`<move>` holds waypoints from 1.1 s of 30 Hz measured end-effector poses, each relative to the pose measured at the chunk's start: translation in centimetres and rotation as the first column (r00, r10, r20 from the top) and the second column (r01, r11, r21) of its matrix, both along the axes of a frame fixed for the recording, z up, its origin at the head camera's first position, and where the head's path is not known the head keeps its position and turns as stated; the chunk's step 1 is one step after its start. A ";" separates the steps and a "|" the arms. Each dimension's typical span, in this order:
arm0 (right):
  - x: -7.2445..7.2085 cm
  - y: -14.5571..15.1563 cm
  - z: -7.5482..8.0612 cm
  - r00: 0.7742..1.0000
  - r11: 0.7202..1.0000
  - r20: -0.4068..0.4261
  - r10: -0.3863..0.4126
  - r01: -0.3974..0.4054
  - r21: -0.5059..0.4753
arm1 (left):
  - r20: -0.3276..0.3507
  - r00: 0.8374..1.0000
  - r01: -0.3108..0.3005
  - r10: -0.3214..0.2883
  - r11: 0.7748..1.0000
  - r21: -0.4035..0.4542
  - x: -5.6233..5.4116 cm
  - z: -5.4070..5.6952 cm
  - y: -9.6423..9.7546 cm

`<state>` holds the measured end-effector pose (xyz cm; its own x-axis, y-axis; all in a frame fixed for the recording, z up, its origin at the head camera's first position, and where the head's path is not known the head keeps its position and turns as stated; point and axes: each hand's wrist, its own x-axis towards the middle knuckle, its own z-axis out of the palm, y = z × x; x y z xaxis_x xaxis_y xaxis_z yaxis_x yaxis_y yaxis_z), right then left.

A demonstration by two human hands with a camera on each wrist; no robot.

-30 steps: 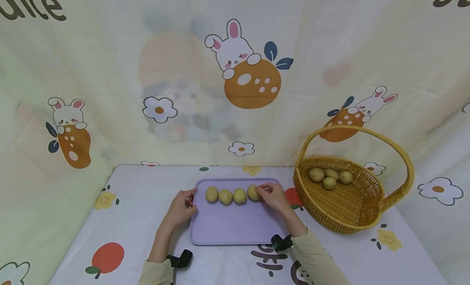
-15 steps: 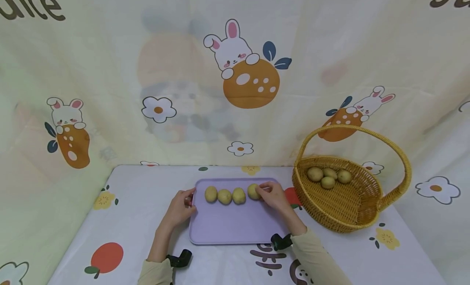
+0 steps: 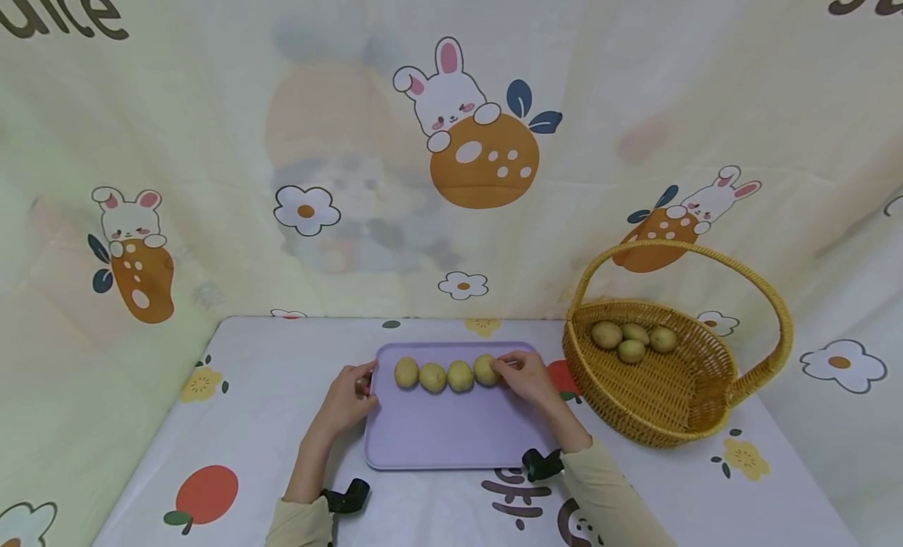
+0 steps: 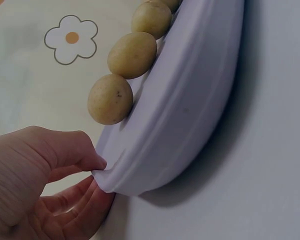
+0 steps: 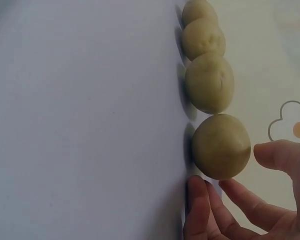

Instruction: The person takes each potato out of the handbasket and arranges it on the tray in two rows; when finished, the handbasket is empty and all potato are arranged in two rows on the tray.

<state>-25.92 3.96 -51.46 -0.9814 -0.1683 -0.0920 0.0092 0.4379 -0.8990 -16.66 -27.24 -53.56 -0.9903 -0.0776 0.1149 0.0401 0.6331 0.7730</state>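
Observation:
Four-sided and lilac, a shallow tray [image 3: 451, 433] lies on the table with several potatoes [image 3: 433, 378] in a row along its far side. My left hand [image 3: 346, 402] grips the tray's left edge; in the left wrist view the thumb [image 4: 92, 157] is on top of the rim and the fingers are below. At the row's right end my right hand [image 3: 527, 381] holds the last potato [image 5: 221, 147] between thumb and fingers. That potato sits right beside its neighbour [image 5: 210, 82]. The front part of the tray is bare.
A wicker basket [image 3: 663, 406] with a tall arched handle [image 3: 783, 327] stands to the right of the tray, with several more potatoes [image 3: 632, 351] toward its back. A patterned white cloth [image 3: 268, 406] covers the table. Behind it hangs a printed curtain [image 3: 212, 139].
The potato in my right hand has shifted slightly left, narrowing the gap to its neighbour. My left hand stays on the tray's edge.

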 end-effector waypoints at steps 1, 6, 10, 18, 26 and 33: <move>0.0 0.0 0.0 1.000 1.000 -0.001 0.000 0.000 0.003 | 0.000 1.000 0.000 0.000 1.000 0.000 0.0 0.0 0.0; 0.1 0.0 0.0 1.000 1.000 -0.002 0.015 -0.015 -0.001 | -0.009 1.000 0.002 -0.002 1.000 -0.002 0.0 -0.1 0.0; 0.1 -0.1 -0.1 1.000 1.000 -0.012 0.020 -0.020 -0.007 | -0.010 1.000 0.007 -0.007 1.000 0.000 0.0 -0.3 -0.1; 0.1 0.1 -0.1 1.000 1.000 -0.008 0.020 -0.020 -0.013 | -0.016 1.000 0.008 -0.008 1.000 0.004 -0.1 -0.4 -0.2; 0.0 0.8 1.0 1.000 1.000 -0.006 0.002 -0.002 0.016 | -0.014 1.000 0.005 -0.005 1.000 -0.009 -0.1 -0.4 -0.1; 0.1 2.1 2.7 1.000 1.000 0.006 -0.002 0.002 0.024 | -0.030 1.000 0.007 -0.007 1.000 -0.013 -0.1 -0.4 -0.1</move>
